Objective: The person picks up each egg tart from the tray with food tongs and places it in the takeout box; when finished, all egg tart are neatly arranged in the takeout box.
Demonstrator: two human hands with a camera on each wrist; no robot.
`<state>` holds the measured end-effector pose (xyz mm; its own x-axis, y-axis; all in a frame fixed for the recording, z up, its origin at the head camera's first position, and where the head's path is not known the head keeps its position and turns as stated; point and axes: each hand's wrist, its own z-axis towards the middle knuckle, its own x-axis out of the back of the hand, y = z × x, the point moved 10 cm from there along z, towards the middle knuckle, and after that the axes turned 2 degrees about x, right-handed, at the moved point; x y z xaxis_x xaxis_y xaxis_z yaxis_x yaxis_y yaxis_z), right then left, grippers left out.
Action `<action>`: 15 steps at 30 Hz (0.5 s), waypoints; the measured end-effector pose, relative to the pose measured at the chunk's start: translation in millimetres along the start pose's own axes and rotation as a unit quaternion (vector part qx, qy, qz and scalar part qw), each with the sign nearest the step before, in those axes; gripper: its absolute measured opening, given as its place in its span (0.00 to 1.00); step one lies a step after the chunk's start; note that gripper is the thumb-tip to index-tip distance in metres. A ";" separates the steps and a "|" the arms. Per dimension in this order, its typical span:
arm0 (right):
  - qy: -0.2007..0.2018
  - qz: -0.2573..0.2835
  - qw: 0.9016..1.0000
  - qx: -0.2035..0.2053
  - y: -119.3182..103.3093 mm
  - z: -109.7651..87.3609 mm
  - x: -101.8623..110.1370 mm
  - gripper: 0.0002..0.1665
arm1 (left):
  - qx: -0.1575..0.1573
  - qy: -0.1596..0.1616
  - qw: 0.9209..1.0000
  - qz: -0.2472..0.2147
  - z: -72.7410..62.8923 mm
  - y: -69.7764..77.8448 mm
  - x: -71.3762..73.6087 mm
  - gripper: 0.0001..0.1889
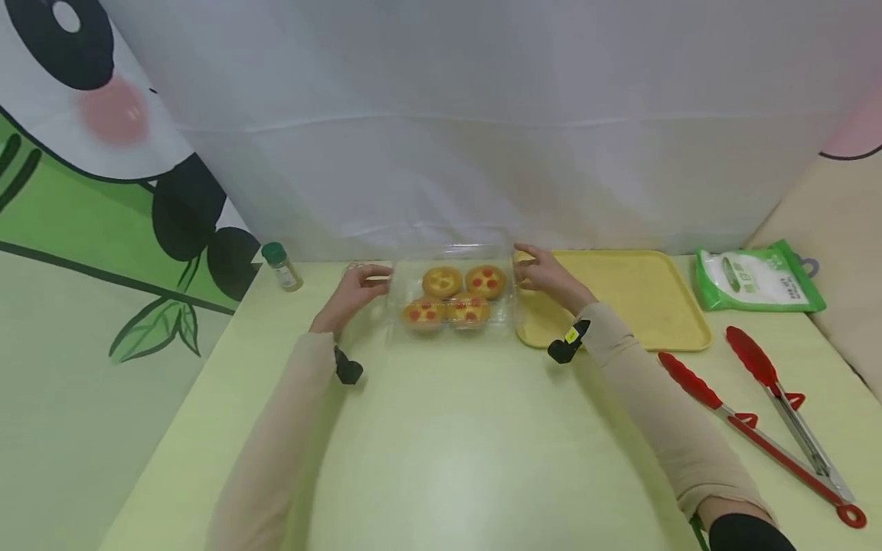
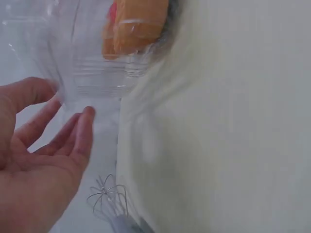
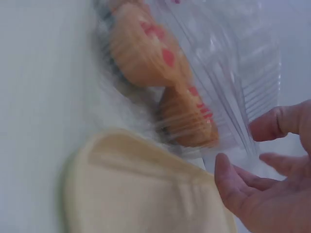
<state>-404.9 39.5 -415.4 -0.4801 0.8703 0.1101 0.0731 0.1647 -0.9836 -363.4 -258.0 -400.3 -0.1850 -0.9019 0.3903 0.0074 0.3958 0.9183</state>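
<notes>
A clear plastic clamshell box point(image 1: 451, 321) lies at the back middle of the table, with several round golden buns point(image 1: 443, 282) inside, some dotted with red on top. At the box's left side, my left hand point(image 1: 358, 291) pinches the clear edge between thumb and fingers. On the opposite side my right hand point(image 1: 547, 277) holds the back right corner, with thumb and fingertips at the rim of the clear lid point(image 3: 233, 92). The lid rises at the back, above the buns. Beside the left hand is a wire whisk point(image 2: 109, 199), mostly hidden in the head view.
Right of the box lies a yellow tray point(image 1: 634, 298), its left edge close to the box. Beyond it rests a green and white packet point(image 1: 758, 277). Red-tipped tongs point(image 1: 779, 451) lie spread at the right. A green-capped bottle point(image 1: 281, 266) stands at the back left corner.
</notes>
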 end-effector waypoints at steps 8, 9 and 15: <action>-0.006 -0.045 0.999 -0.025 13.0 -42.8 -7.8 0.35 | 0.009 -0.015 1.000 -0.004 -51.5 1.2 -19.2 0.27; -0.008 -0.050 0.998 -0.030 14.9 -47.4 -9.8 0.33 | 0.013 -0.010 1.000 -0.017 -56.5 1.1 -20.8 0.28; -0.040 -0.043 0.997 -0.046 26.1 -67.5 -28.7 0.22 | 0.058 0.069 0.991 -0.104 -73.5 -6.5 -21.9 0.29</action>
<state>-330.2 50.1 -434.6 -0.5568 0.8112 0.1786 0.1062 0.2828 -0.9533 -287.1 -253.6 -409.9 -0.0343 -0.9779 0.2063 -0.1301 0.2091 0.9692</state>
